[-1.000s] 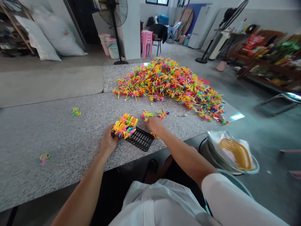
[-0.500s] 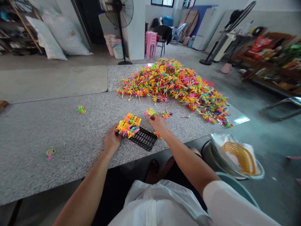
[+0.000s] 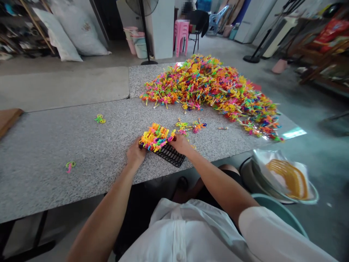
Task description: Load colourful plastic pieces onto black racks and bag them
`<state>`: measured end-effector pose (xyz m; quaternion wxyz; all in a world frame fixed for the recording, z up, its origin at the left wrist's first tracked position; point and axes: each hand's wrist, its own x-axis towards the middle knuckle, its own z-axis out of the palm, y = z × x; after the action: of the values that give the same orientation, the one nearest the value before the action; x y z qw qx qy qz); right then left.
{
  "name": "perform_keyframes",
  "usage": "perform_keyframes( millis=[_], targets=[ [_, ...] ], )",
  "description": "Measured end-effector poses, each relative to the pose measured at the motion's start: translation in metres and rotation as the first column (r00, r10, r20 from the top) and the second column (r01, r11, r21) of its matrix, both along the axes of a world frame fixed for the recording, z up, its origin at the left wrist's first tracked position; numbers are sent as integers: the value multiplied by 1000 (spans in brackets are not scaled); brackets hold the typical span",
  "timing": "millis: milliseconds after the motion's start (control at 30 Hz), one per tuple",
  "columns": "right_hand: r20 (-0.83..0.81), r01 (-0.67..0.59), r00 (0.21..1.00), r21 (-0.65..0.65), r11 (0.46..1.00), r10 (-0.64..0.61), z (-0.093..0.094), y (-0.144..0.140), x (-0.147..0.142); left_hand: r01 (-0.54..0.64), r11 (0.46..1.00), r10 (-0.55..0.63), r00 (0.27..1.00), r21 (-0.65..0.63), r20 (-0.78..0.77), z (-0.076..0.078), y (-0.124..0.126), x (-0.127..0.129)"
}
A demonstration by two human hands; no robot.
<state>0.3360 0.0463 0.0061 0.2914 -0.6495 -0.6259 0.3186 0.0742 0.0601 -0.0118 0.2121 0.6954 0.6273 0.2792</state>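
- Head view, frame centre: left hand (image 3: 135,154) steadies the black plastic grid tray (image 3: 170,154) on the grey speckled counter (image 3: 54,145).
- Right hand (image 3: 180,142), grip closed, presses a neon plastic piece (image 3: 171,138) into the tray; filling seems underway.
- The next piece probably needs careful alignment.

Speckled grey granite desk (image 3: 81,145). Black grid tray (image 3: 171,155) carries neon yellow, pink, orange and green clips (image 3: 156,137). At one o'clock, a multicoloured heap (image 3: 212,87). At four o'clock, an orange basket (image 3: 285,178). Pink stools (image 3: 181,32) at twelve.

the right hand (image 3: 180,143) has come back from the loose pieces (image 3: 191,126) to the filled black grid (image 3: 170,154).
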Motion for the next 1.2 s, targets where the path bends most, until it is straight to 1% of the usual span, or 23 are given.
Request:
perform_keyframes(
  millis=[100, 133, 200, 267, 300, 333, 367, 400, 433, 467, 500, 533, 600, 700, 800, 900, 1033, 1200],
  targets=[
    [62, -37, 998, 50, 998, 34, -2, 5, -4, -4, 1000, 4, 999, 12, 40, -7, 3, -2],
    [78, -56, 996, 58, 997, 51, -3, 6, -5, -12, 1000, 11, 997, 12, 75, -10, 4, -3],
    [113, -79, 991, 67, 995, 71, -5, 8, -6, -46, 999, 41, 975, 20, 217, -14, 4, -6],
    [143, -74, 988, 76, 994, 62, -8, 8, -6, -110, 991, 71, 920, 80, 385, -10, -1, -8],
    [152, -66, 987, 79, 995, 53, -9, 7, -6, -142, 980, 70, 899, 137, 433, -4, -5, -8],
    [155, -58, 987, 79, 995, 45, -10, 7, -6, -152, 966, 48, 900, 208, 434, 5, -10, -5],
    [153, -51, 987, 77, 996, 38, -10, 6, -6, -129, 949, 10, 924, 288, 382, 15, -16, 1],
    [144, -50, 989, 73, 996, 39, -10, 5, -6, -52, 935, -51, 959, 350, 278, 28, -21, 9],
    [128, -53, 991, 69, 996, 44, -9, 5, -5, 68, 921, -130, 982, 383, 138, 40, -26, 19],
    [111, -55, 993, 65, 996, 47, -9, 4, -5, 189, 907, -201, 980, 377, -9, 52, -30, 32],
    [93, -57, 994, 61, 996, 51, -7, 4, -5, 263, 901, -229, 964, 344, -137, 62, -33, 45],
    [78, -61, 995, 58, 996, 56, -6, 4, -4, 296, 905, -229, 945, 306, -235, 70, -35, 57],
    [67, -65, 996, 54, 996, 62, -4, 4, -4, 297, 922, -198, 914, 251, -354, 78, -35, 77],
    [97, -82, 992, 71, 994, 75, -3, 4, -4, 252, 940, -146, 906, 229, -397, 74, -32, 90],
    [172, -118, 980, 96, 988, 100, -3, 3, -5, 204, 953, -109, 922, 226, -372, 66, -31, 92],
    [235, -142, 965, 96, 985, 116, -4, 3, -6, 175, 956, -79, 927, 236, -367, 62, -32, 92],
    [218, -145, 968, 68, 987, 127, -4, 4, -4, 178, 949, -58, 911, 261, -408, 59, -33, 92],
    [213, -188, 963, 79, 979, 168, -1, 4, -3, 205, 945, -87, 910, 256, -406, 58, -32, 88]
  ],
)
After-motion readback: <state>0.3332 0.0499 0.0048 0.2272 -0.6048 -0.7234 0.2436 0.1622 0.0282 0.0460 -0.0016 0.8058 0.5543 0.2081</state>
